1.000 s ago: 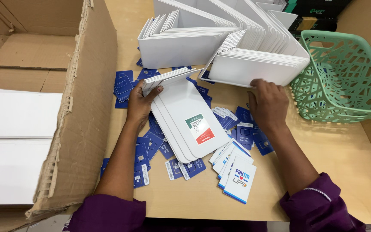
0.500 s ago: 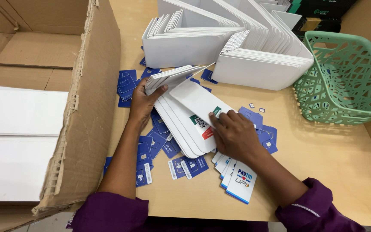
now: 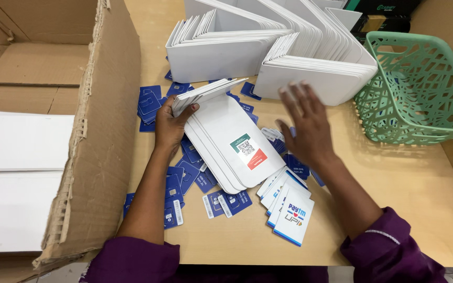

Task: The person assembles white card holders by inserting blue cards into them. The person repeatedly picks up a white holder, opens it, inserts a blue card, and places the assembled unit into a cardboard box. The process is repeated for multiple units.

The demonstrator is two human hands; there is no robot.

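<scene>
Cardboard box (image 3: 100,131): at 9 o'clock, open, its torn flap standing along the table (image 3: 405,209) edge; white sheets (image 3: 17,173) lie inside, cut off by the left border.

Left arm: comes up from 7 o'clock in a purple sleeve, forearm straight, wrist bent slightly inward.

Left hand (image 3: 171,123): its grip is pinching a thin stack of white folded cards (image 3: 205,93), thumb on top, fingers curled underneath and mostly hidden. The stack tilts up toward 1 o'clock, just clear of the table.

Blue cards (image 3: 150,99): scattered flat around and under the left hand, from 11 o'clock down to 6 o'clock; several are partly covered by the forearm and the fan.

Fanned white boards (image 3: 232,152): at the centre, between the two hands, lying overlapped on the table; the top one carries a small green and red label with a square code.

Small white cards with blue edges (image 3: 289,212): fanned at 5 o'clock, touching the lower end of the white boards.

Right arm: enters from 5 o'clock, purple cuff at the bottom edge.

Right hand (image 3: 308,126): palm down, fingers spread, blurred; it holds nothing, hovering near the front of the big pile. Whether it touches anything below I cannot tell.

Stacks of folded white stands (image 3: 226,52): at 12 o'clock, two rows leaning together, tops cut off by the frame.

Green basket (image 3: 420,89): at 2 o'clock, lattice plastic, just beside the stands; its contents cannot be made out.
</scene>
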